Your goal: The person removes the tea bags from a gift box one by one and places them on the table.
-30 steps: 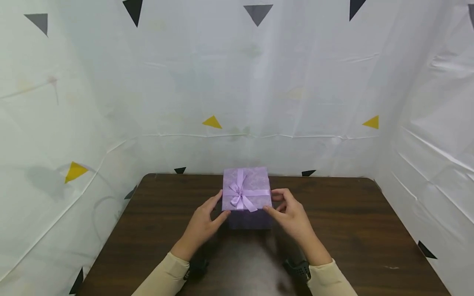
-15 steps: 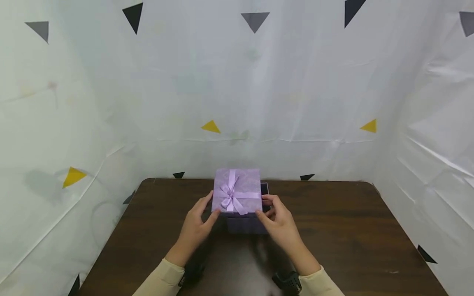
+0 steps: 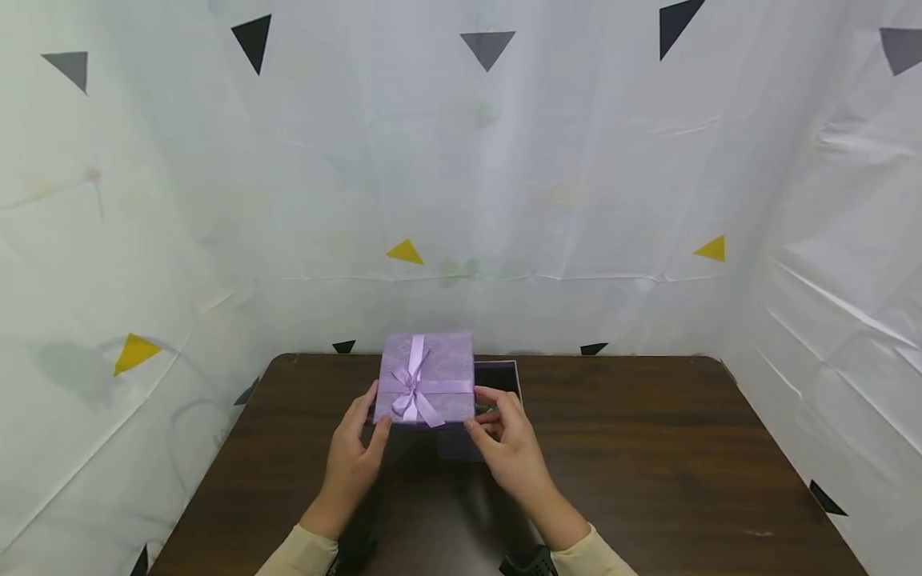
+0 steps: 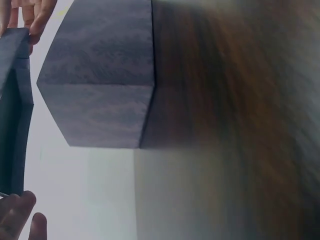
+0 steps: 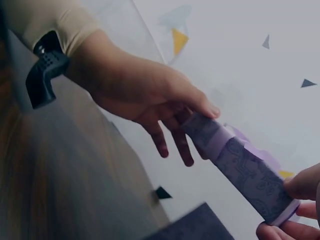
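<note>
A square lilac gift box lid (image 3: 450, 372) with a satin ribbon bow (image 3: 410, 392) is held level by both hands. My left hand (image 3: 347, 460) grips its left side, thumb at the near corner. On the right side, my right hand (image 3: 517, 460) pinches the edge between thumb and fingers. Under the lid and shifted to its right stands the purple box (image 3: 457, 448), partly uncovered, its inside dark. Something small and greenish shows in it beside the right fingers. In the left wrist view the lid (image 4: 22, 90) is apart from the box (image 4: 105, 75).
The dark wooden table (image 3: 634, 448) extends to both sides of the box. White cloth (image 3: 576, 176) with black, grey and yellow triangles hangs behind and at the sides. A dark device (image 5: 45, 75) is strapped at the left wrist.
Both hands have carried the lid to the left, off the box. The box's right part and dark inside have come into view. The head view has tilted up slightly.
</note>
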A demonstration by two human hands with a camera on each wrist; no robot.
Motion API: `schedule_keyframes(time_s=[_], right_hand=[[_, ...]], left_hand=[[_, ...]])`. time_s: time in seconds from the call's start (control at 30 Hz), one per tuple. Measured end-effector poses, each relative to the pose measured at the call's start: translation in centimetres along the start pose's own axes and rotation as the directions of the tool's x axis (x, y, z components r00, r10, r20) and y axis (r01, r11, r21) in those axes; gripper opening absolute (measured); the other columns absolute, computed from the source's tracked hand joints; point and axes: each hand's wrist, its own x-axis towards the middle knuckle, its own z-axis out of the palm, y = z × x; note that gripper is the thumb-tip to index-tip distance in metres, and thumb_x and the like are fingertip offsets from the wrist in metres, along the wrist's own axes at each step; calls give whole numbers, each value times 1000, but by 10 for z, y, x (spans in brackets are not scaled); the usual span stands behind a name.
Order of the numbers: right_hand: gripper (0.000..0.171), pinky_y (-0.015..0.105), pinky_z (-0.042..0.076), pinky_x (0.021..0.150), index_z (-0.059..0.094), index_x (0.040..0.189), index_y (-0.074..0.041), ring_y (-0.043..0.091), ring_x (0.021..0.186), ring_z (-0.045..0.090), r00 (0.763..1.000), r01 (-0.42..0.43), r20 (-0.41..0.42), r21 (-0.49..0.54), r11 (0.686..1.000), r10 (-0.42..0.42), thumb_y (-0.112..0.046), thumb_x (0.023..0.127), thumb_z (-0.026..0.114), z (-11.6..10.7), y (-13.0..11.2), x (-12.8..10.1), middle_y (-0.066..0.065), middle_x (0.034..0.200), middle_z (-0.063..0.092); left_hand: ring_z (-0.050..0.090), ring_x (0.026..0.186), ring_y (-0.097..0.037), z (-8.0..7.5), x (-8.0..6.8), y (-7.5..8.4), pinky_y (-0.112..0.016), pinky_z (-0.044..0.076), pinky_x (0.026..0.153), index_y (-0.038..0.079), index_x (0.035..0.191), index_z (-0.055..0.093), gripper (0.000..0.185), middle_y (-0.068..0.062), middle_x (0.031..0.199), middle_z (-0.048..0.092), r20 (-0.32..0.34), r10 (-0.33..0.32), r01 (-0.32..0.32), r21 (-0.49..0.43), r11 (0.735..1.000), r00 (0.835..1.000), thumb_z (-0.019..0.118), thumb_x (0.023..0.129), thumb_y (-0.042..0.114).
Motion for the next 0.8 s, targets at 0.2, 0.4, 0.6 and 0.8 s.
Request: schedule_keyframes(time_s=[0.2, 0.4, 0.6, 0.8], right_hand=[[40, 20, 61, 93, 66, 135, -8, 29, 107, 73, 999, -43, -25, 92, 995, 45, -2, 98, 80, 22, -6, -1, 17, 133, 62], [38, 24, 60, 101, 64, 134, -5, 31, 118, 68, 1000, -24, 17, 159, 987, 21, 2, 98, 77, 44, -7, -3, 20, 131, 59], [55, 39, 52, 118, 56, 152, -2, 36, 139, 59, 985, 42, 154, 197, 980, -73, 1, 100, 74, 52, -4, -9, 19, 143, 54], [65, 45, 47, 123, 43, 161, 0, 43, 154, 44, 942, 44, 306, 301, 953, -140, -1, 102, 72, 60, 4, -16, 24, 159, 42]], left_hand=[[62, 131, -14, -11, -7, -11, -7, 39, 112, 19, 166, 48, 61, -9, 152, 65, -38, -29, 27, -46, 999, 999, 64, 108, 11], [58, 137, -6, -26, -10, -17, -7, 38, 114, 15, 166, 48, 58, -14, 156, 62, -80, -61, 55, -77, 995, 995, 59, 110, 8], [55, 140, 1, -36, -12, -27, -7, 39, 115, 14, 165, 50, 54, -16, 157, 61, -132, -120, 102, -135, 986, 984, 56, 111, 7], [54, 142, 1, -47, -17, -34, -5, 41, 111, 22, 167, 46, 51, -9, 165, 53, -98, -295, 257, -285, 923, 951, 52, 116, 17]])
